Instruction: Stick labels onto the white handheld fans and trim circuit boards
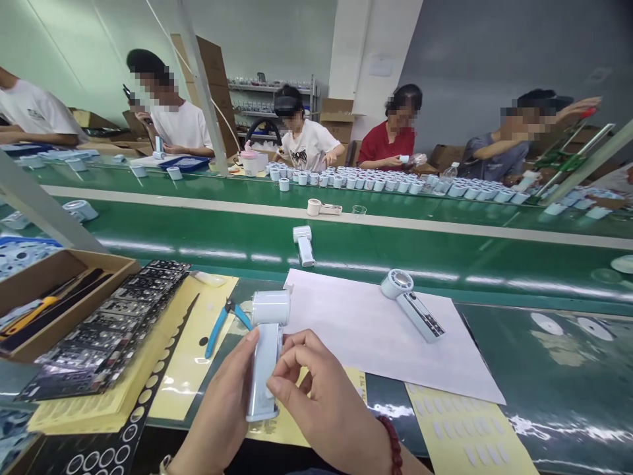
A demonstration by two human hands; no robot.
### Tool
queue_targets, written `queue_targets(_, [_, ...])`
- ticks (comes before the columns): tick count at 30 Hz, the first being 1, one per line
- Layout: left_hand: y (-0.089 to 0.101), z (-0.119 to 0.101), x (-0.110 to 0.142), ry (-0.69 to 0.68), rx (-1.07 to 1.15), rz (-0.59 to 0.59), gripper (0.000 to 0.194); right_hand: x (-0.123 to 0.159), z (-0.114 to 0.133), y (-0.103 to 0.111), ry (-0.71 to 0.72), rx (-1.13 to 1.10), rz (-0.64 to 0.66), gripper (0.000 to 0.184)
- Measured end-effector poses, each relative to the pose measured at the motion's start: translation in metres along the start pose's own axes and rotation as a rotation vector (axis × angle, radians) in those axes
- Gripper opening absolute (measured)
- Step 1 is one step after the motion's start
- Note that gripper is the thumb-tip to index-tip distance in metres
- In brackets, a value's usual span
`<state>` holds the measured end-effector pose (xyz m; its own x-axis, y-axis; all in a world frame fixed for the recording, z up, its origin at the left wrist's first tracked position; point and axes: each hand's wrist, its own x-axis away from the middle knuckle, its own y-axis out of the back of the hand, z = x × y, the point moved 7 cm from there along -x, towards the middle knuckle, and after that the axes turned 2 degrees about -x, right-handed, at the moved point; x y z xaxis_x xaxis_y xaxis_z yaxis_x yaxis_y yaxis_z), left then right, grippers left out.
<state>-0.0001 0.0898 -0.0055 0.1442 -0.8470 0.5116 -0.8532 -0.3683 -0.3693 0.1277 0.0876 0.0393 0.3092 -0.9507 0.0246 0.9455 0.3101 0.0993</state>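
Observation:
A light-blue handheld fan (267, 356) stands nearly upright before me, its round head at the top. My left hand (230, 382) is closed around the handle from the left, thumb along its edge. Against the handle's right side, my right hand (321, 386) has thumb and forefinger pinched together; whatever they may hold is too small or hidden to name. Blue-handled nippers (217, 333) lie just beyond my left hand. On a white paper sheet (341, 316) to the right rests another light-blue fan (420, 316), its dark panel facing up.
Left are a cardboard box of tools (111, 267), dark printed panels (113, 323) and yellow sticker sheets (173, 389). Another yellow sheet (465, 422) lies front right. Beyond, a green conveyor (222, 241) carries fans. Across it, several co-workers sit behind rows of fan heads (376, 181).

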Motion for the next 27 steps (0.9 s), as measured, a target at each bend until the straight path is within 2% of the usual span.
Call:
queue_targets(6, [-0.008, -0.006, -0.001, -0.001, 0.011, -0.026, 0.019, -0.009, 0.001, 0.002, 0.013, 0.089, -0.007, 0.017])
queue_targets(11, [-0.01, -0.001, -0.006, 0.03, 0.026, -0.077, 0.017, -0.011, 0.003, 0.0, 0.172, 0.295, -0.087, 0.014])
queue_targets(14, [-0.015, -0.002, -0.011, 0.069, 0.039, -0.084, 0.016, -0.013, 0.004, 0.005, 0.221, 0.165, -0.149, 0.01])
queue_targets(17, [-0.028, -0.013, -0.02, 0.073, 0.012, -0.02, 0.019, -0.021, 0.002, 0.026, 0.219, -0.034, -0.265, 0.011])
queue_targets(19, [-0.034, -0.029, -0.035, 0.019, -0.035, -0.018, 0.018, -0.032, 0.0, 0.041, 0.189, 0.046, -0.305, 0.013])
queue_targets(21, [-0.041, -0.05, -0.057, -0.059, -0.073, -0.036, 0.014, -0.05, -0.005, 0.048, 0.116, 0.322, -0.258, 0.023])
queue_targets(24, [-0.055, -0.079, -0.102, -0.152, -0.128, -0.072, 0.011, -0.079, -0.018, 0.051, 0.024, 0.69, -0.164, 0.048])
queue_targets(26, [-0.065, -0.094, -0.133, -0.186, -0.186, -0.093, 0.008, -0.098, -0.023, 0.049, 0.026, 0.784, -0.145, 0.057])
queue_targets(27, [-0.07, -0.1, -0.147, -0.205, -0.215, -0.105, 0.014, -0.106, -0.025, 0.046, 0.033, 0.827, -0.136, 0.058])
